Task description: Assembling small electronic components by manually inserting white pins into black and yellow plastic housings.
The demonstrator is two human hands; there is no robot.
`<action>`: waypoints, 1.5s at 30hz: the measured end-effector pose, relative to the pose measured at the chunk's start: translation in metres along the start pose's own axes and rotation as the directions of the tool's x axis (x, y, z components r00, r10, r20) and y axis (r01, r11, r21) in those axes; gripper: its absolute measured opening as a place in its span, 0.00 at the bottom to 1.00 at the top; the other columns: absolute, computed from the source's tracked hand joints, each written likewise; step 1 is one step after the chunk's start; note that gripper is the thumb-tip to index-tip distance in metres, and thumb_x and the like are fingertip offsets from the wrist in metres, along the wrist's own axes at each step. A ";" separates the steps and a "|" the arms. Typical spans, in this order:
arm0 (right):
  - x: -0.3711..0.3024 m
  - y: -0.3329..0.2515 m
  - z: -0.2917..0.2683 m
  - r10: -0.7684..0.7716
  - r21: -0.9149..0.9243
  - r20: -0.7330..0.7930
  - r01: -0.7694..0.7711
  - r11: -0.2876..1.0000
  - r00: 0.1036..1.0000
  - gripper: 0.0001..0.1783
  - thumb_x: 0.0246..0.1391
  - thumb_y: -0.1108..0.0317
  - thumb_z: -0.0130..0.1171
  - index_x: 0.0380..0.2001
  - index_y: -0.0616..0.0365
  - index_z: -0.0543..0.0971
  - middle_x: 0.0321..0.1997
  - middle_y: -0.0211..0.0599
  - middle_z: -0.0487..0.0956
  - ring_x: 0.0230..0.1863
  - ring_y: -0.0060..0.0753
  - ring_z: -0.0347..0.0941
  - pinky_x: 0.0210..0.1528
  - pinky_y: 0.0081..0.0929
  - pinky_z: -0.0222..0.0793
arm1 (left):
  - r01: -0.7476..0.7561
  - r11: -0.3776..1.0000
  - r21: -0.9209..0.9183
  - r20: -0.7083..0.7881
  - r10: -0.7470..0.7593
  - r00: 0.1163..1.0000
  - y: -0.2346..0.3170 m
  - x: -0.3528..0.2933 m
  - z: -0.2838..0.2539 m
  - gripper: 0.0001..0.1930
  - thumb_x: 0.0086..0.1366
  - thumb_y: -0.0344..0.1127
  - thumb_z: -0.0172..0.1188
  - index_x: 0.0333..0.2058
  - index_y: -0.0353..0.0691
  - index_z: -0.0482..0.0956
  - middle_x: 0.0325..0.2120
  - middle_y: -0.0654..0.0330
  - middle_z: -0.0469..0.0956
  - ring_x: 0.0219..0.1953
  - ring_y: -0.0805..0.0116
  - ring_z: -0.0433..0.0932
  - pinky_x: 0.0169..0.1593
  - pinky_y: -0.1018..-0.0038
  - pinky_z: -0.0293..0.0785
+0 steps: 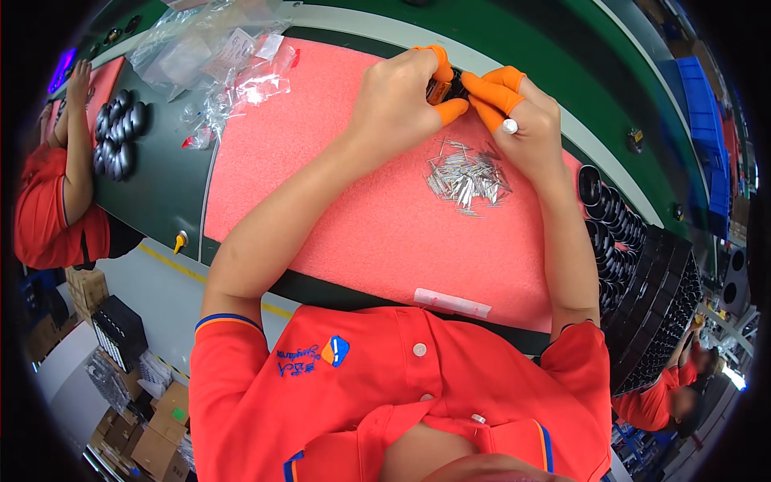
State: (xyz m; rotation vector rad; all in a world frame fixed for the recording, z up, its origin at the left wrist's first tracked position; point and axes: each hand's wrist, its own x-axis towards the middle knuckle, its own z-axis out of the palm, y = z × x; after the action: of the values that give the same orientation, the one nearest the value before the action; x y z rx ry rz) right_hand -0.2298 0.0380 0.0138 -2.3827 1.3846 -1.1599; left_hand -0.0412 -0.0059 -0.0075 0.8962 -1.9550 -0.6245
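Orange finger cots cover several fingertips of both my hands. My left hand (pixel 395 100) is closed on a small black part (pixel 456 87), pinched between thumb and fingers above the far side of the pink foam mat (pixel 321 193). Pressed against the part's right side are the fingertips of my right hand (pixel 522 120). That hand is also closed, around a slim tool with a white rounded end (pixel 510 126); the rest of the tool is hidden. Just nearer than my hands, a loose pile of thin silvery metal pins (pixel 468 178) lies on the mat.
Clear plastic bags (pixel 205 60) lie at the back left. Stacked glossy black round parts (pixel 614 233) and black trays (pixel 650 297) stand at the right. Another person (pixel 60 193) is at the left beside more black parts (pixel 119 132). Blue bins (pixel 699 128) stand far right.
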 end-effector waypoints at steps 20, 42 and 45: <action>0.013 -0.017 -0.060 0.021 0.893 -0.061 0.063 -0.445 0.998 0.34 0.65 0.39 0.42 0.51 0.61 0.77 0.13 0.27 0.63 0.10 0.17 0.51 0.11 0.16 0.49 | -0.174 0.947 -0.271 0.280 0.251 0.927 0.089 0.002 -0.004 0.13 0.52 0.33 0.68 0.38 0.39 0.80 0.33 0.55 0.70 0.29 0.60 0.74 0.32 0.70 0.71; 0.018 0.019 -0.095 0.395 0.885 -0.195 0.335 -0.324 0.898 0.33 0.63 0.43 0.42 0.41 0.66 0.80 0.12 0.28 0.57 0.12 0.21 0.47 0.14 0.20 0.44 | -0.297 0.953 0.057 0.293 0.269 0.918 0.074 0.060 0.061 0.30 0.50 0.28 0.68 0.53 0.38 0.68 0.42 0.48 0.68 0.35 0.45 0.77 0.37 0.58 0.75; 0.011 0.029 -0.119 0.345 0.857 -0.311 0.418 -0.302 0.886 0.32 0.63 0.45 0.45 0.43 0.69 0.79 0.14 0.28 0.57 0.13 0.21 0.49 0.13 0.21 0.45 | -0.213 0.977 0.020 0.318 0.195 0.928 0.050 0.092 0.109 0.41 0.49 0.28 0.70 0.62 0.40 0.61 0.47 0.44 0.68 0.43 0.42 0.76 0.45 0.58 0.75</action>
State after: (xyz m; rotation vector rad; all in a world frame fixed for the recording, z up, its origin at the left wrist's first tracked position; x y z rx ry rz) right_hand -0.3280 0.0410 0.0879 -0.6912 -0.1675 -1.8206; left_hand -0.1859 -0.0389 0.0208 0.6408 -2.3264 -0.6228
